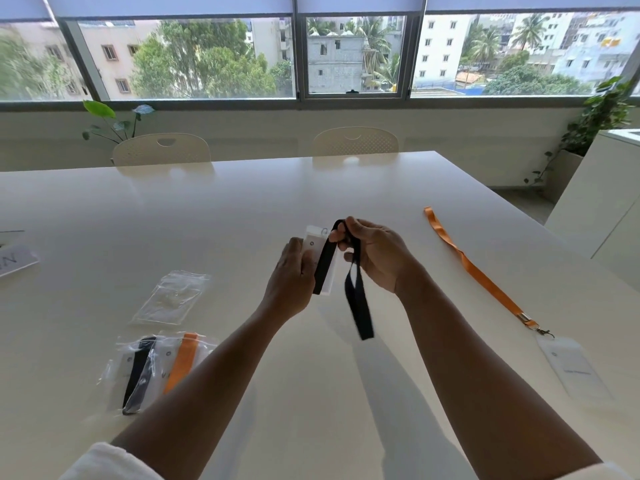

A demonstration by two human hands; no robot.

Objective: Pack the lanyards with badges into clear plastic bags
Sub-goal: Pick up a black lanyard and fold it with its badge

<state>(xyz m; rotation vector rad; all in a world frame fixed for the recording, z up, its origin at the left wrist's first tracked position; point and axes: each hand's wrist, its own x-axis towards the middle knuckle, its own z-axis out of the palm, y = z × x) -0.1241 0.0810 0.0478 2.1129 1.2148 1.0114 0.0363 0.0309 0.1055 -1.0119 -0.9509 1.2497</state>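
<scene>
Above the middle of the white table [242, 209], my left hand [291, 275] grips a white badge [329, 271] by its left edge. A black lanyard [358, 303] lies folded over the badge's face, and its loose loop hangs down to the right. My right hand [375, 254] pinches the strap near the badge's top. An empty clear plastic bag [173, 297] lies flat to the left. Nearer to me sit packed bags [156, 368] holding black and orange lanyards with badges. An orange lanyard [474, 268] stretches out on the right, clipped to its badge [575, 368].
Two cream chairs [162, 148] stand at the table's far side under a wide window. A card [15, 261] lies at the left edge. A white counter [602, 188] and potted plants [602, 112] are on the right.
</scene>
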